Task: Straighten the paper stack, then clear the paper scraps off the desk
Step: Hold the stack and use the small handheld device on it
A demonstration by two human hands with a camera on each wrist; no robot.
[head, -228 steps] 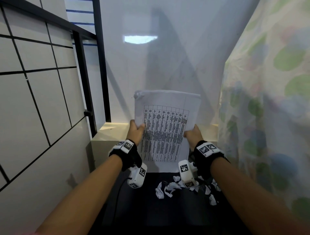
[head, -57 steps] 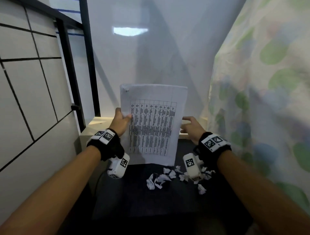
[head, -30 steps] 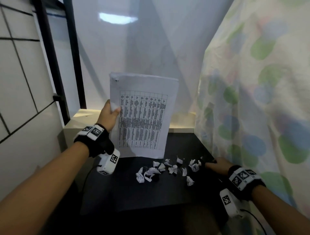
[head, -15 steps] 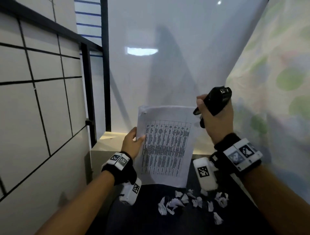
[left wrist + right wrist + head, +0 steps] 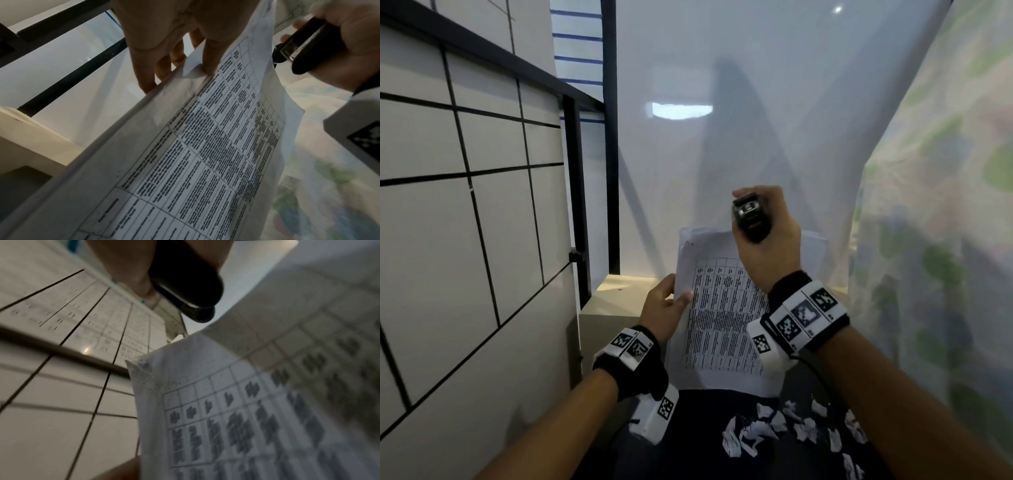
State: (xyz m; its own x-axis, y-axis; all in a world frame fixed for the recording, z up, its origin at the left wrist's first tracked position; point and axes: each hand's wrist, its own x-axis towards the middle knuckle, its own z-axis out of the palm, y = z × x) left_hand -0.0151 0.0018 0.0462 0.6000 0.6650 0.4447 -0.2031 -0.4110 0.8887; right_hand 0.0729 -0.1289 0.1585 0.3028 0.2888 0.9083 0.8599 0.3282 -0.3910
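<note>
A: What lay nearest the camera?

B: The paper scraps (image 5: 784, 433), crumpled white bits strewn over the dark desk (image 5: 688, 445), low and right of centre between the two forearms.

A: And the paper stack?

B: The paper stack (image 5: 722, 329) stood upright on its bottom edge at the back of the desk, printed table facing the person. The left hand (image 5: 662, 313) pinched its left edge about halfway up: the thumb lay on the printed front and the other fingers (image 5: 144, 78) sat close together behind the sheets. The top left corner looked worn and speckled in the right wrist view.

A: The right hand?

B: The right hand (image 5: 767, 240) was raised in front of the stack's upper part, fingers curled around a small black stapler (image 5: 751, 219). The stapler sat just above the top edge of the sheets; I could not tell whether it touched them.

A: What was behind all that?

B: A pale ledge (image 5: 619, 294) just past the desk, then a white wall (image 5: 722, 102). A white panel with a black grid (image 5: 465, 205) ran along the left, and a floral curtain (image 5: 945, 240) hung on the right.
</note>
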